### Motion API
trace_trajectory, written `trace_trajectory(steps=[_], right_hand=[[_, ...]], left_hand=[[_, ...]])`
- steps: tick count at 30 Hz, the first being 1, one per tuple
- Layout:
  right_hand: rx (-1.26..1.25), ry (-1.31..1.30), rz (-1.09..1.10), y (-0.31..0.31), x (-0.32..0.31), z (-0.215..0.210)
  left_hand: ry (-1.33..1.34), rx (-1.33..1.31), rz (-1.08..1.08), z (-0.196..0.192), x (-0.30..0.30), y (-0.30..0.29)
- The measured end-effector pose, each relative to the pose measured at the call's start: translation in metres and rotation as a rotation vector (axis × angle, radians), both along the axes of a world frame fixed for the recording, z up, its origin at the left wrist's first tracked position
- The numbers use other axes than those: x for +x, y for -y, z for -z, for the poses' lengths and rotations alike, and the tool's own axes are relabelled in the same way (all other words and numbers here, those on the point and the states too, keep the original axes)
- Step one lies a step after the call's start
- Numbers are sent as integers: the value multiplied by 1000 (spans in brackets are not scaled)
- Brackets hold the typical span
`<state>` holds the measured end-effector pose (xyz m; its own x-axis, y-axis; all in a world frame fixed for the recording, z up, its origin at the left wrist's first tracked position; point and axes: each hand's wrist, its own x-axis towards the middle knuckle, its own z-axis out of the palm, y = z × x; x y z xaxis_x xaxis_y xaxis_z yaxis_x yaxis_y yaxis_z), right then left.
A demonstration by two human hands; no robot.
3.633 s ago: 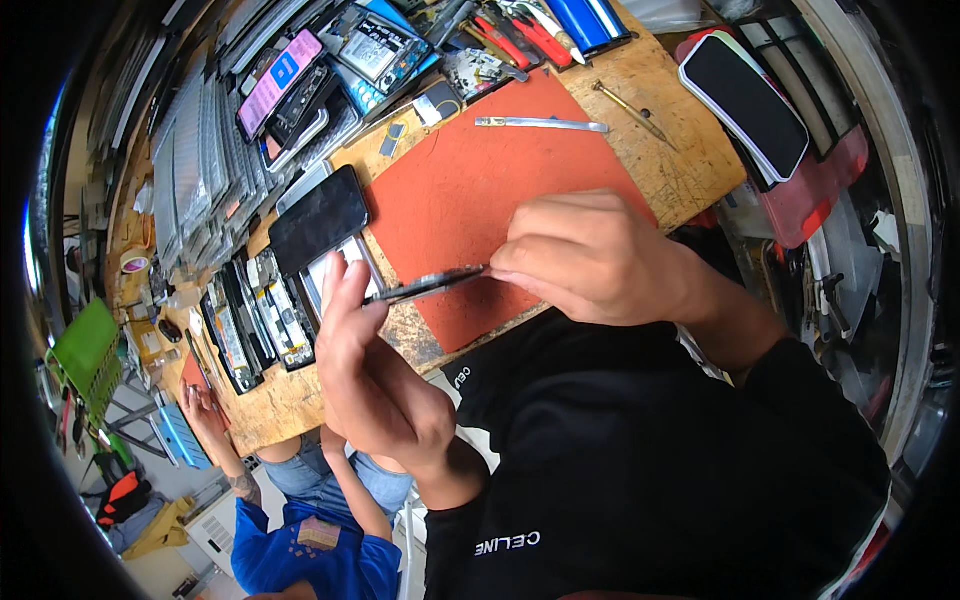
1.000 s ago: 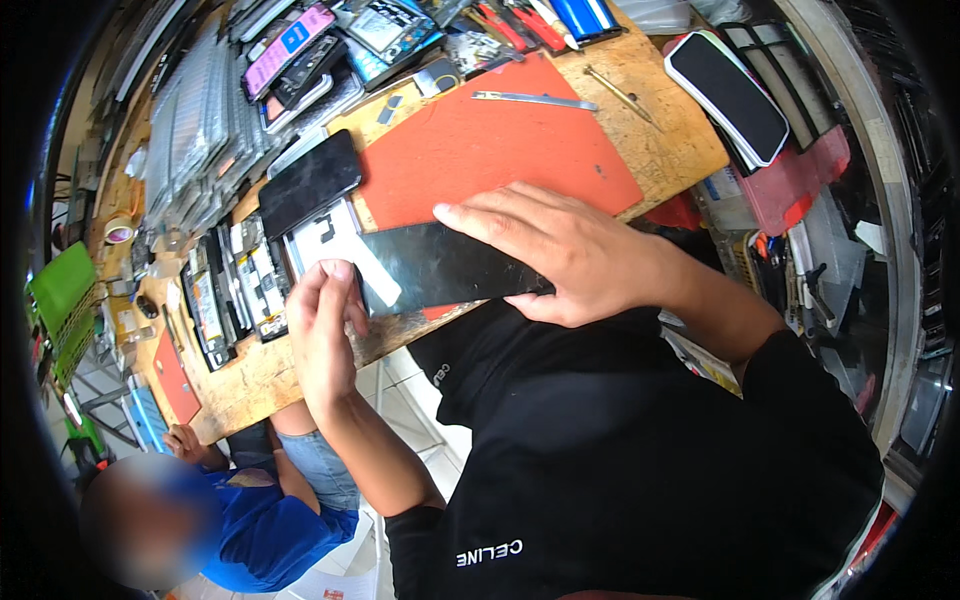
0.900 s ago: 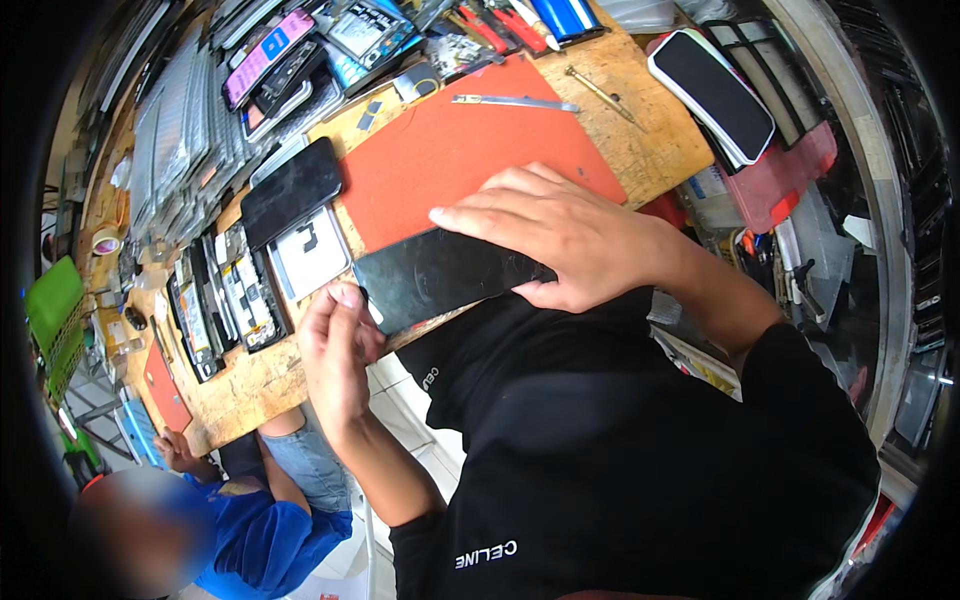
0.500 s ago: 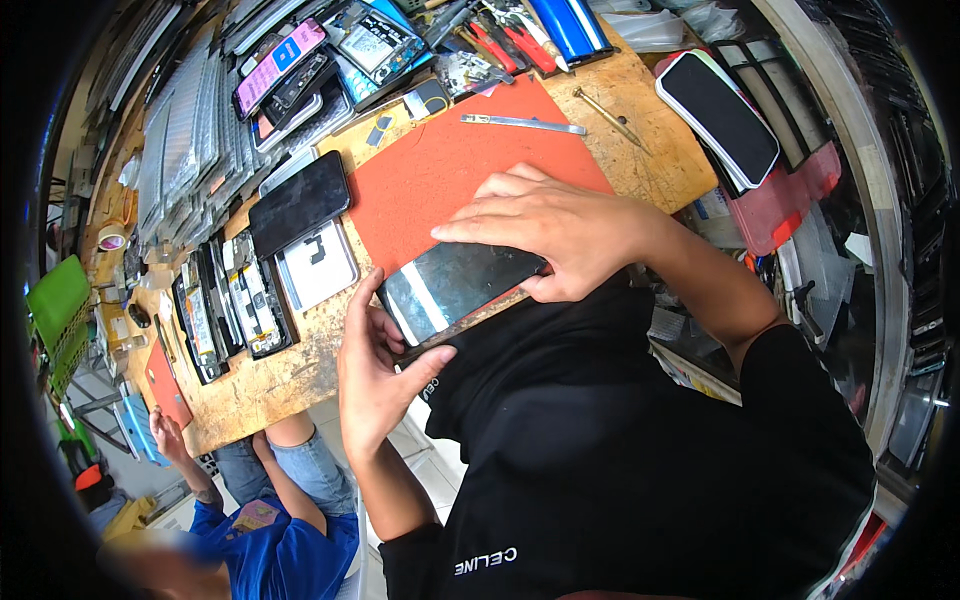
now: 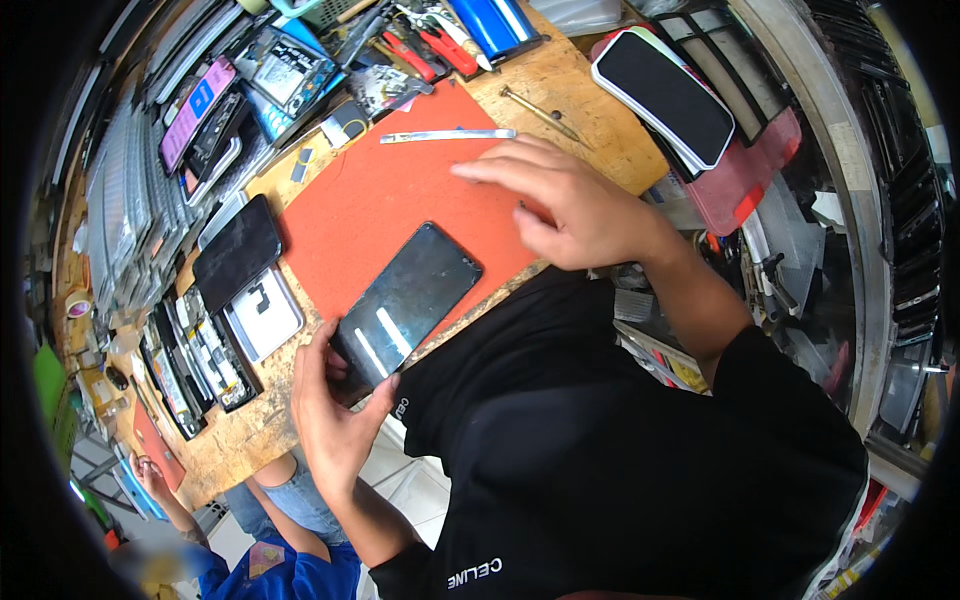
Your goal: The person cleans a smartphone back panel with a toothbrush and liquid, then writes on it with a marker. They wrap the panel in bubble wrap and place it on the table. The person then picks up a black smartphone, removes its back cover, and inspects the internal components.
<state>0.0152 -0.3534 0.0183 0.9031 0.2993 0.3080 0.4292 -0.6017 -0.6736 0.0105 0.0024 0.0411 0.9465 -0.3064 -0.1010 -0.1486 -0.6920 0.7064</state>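
Observation:
A dark smartphone (image 5: 420, 275) lies tilted over the near edge of an orange-red mat (image 5: 370, 215), its glossy face up with white light streaks across it. My left hand (image 5: 340, 400) grips the phone's lower-left end, thumb on one edge and fingers on the other. Apart from the phone, my right hand (image 5: 565, 200) hovers over the mat's right side, thumb and forefinger spread, with nothing seen between them. Just beyond its fingers lies a flat metal pry tool (image 5: 447, 136). Past the mat's far right corner is a brass-coloured screwdriver (image 5: 540, 113).
To the left are a black phone screen (image 5: 240, 252), a white phone shell (image 5: 265, 318) and opened phones (image 5: 210, 350). Red-handled pliers (image 5: 447, 50) lie at the back. A white-framed phone (image 5: 665, 98) sits right. Another person in a blue shirt (image 5: 285, 570) sits lower left.
My right hand has let go of the phone and lifted away to the right, fingers opening. My left hand keeps its hold. The whole view has shifted, moving the bench leftward in the picture.

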Motion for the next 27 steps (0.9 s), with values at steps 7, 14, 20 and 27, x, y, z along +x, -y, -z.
trace_trajectory(steps=[7,14,20,27], right_hand=[[179,132,220,-1,-7,25],[159,169,233,-2,-4,29],[86,165,224,-5,-4,23],[-8,101,133,-23,-6,15]], left_hand=[[-84,28,12,-5,7,0],[-81,7,24,-6,8,0],[-66,28,15,-7,6,1],[-58,59,34,-8,4,0]])
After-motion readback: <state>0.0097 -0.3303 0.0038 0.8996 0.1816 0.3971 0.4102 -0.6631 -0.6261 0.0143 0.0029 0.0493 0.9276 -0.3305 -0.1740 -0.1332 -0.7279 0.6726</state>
